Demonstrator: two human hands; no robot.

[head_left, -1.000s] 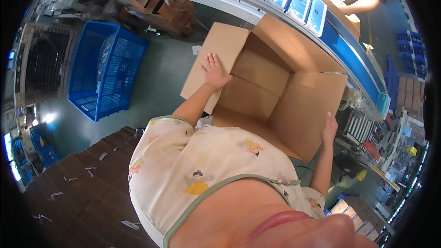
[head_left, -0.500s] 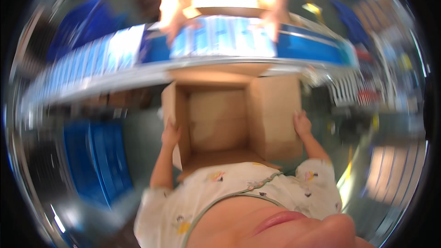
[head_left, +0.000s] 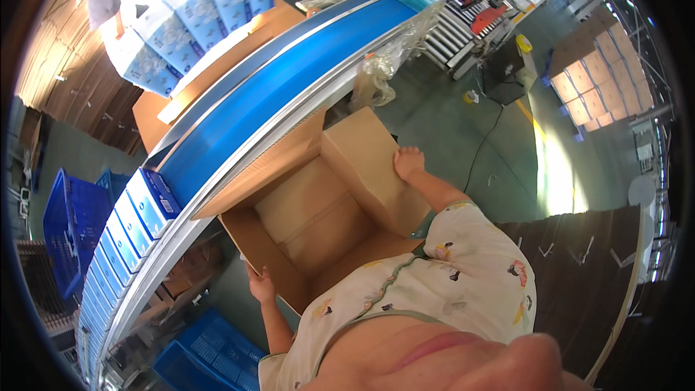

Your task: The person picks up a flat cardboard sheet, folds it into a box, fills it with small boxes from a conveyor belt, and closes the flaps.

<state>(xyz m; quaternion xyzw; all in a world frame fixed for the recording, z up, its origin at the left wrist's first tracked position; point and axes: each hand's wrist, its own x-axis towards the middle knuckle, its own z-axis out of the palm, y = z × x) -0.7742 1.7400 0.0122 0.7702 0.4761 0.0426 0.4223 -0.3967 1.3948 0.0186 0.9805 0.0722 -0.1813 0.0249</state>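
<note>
An open cardboard box [head_left: 318,210] stands in front of my body, its flaps folded outward and nothing inside it. At its near left side, my left hand [head_left: 262,284] grips the edge of a flap or wall. My right hand [head_left: 409,163] is closed over the outer edge of the right flap. The far flap leans against the metal rim of the blue conveyor belt [head_left: 289,65]. Across the belt, a co-worker's hand, partly hidden, is at a row of blue-and-white packs [head_left: 188,18] above another cardboard box [head_left: 217,65].
Blue-and-white packs [head_left: 116,253] line the belt's left end. Blue crates [head_left: 210,351] stand on the floor at left. A roller machine [head_left: 470,14] is at the belt's far right end, with crumpled plastic film [head_left: 376,76] nearby. Stacked flat cardboard [head_left: 572,261] lies to my right.
My view has turned, so the belt now runs diagonally. The co-worker's packs have moved from over the belt to the box beyond it. My hands still hold the box.
</note>
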